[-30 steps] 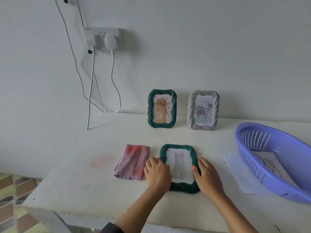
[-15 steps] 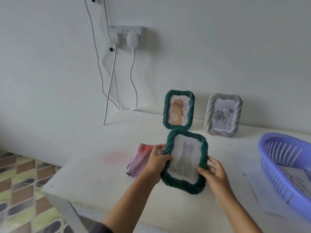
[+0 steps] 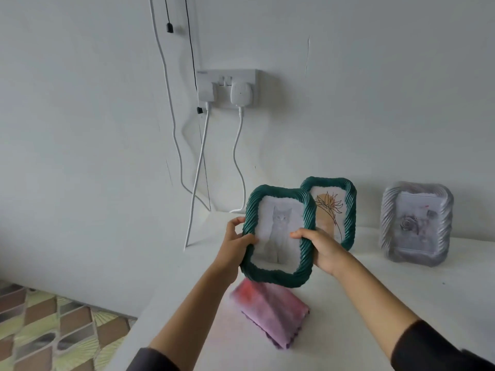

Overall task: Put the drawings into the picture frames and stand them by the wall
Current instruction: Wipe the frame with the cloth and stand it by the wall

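A green rope-edged frame with a grey cat drawing (image 3: 278, 234) is held upright in the air above the white table (image 3: 401, 295). My left hand (image 3: 235, 243) grips its left edge and my right hand (image 3: 318, 246) grips its right edge, thumb on the front. Behind it, partly covered, a second green frame with a flower drawing (image 3: 336, 210) leans on the wall. To the right a grey frame with a rose drawing (image 3: 416, 223) also stands by the wall.
A folded pink and purple cloth (image 3: 270, 311) lies on the table under the held frame. A wall socket (image 3: 227, 88) with white plugs and hanging cables (image 3: 197, 178) is at the upper left. Patterned floor tiles (image 3: 40, 325) show left of the table's edge.
The cat frame went from lying flat on the table to lifted upright and carried toward the wall, left of the flower frame. The view swung left, so the purple basket is out of sight.
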`<act>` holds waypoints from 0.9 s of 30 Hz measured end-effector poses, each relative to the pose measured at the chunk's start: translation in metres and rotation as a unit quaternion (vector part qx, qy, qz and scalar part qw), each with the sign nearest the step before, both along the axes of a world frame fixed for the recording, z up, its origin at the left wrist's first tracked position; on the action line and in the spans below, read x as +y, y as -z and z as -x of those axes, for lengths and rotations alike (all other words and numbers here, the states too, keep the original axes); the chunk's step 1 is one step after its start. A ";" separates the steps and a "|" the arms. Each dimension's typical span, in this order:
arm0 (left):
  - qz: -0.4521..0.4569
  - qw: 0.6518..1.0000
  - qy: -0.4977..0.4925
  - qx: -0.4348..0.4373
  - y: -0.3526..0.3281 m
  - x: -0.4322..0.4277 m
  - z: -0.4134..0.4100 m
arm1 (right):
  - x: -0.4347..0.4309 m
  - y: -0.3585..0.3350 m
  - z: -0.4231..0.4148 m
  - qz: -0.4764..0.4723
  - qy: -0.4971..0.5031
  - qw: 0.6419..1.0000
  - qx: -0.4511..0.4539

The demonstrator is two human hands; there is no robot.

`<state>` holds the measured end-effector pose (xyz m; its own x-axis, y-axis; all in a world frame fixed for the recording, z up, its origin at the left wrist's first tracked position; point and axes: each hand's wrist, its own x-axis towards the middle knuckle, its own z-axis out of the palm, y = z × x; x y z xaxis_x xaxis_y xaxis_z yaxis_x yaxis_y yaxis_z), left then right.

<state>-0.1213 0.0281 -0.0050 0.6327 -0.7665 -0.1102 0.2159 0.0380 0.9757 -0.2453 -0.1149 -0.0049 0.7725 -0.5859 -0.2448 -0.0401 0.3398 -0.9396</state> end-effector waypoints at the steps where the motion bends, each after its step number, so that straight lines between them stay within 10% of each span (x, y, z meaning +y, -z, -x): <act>1: -0.002 1.000 -0.003 -0.011 -0.002 -0.004 -0.016 | -0.005 -0.001 -0.018 0.007 0.004 1.000 0.007; 27: 0.028 0.999 0.006 -0.020 0.044 -0.070 -0.136 | -0.063 0.036 -0.142 0.055 0.058 0.995 0.065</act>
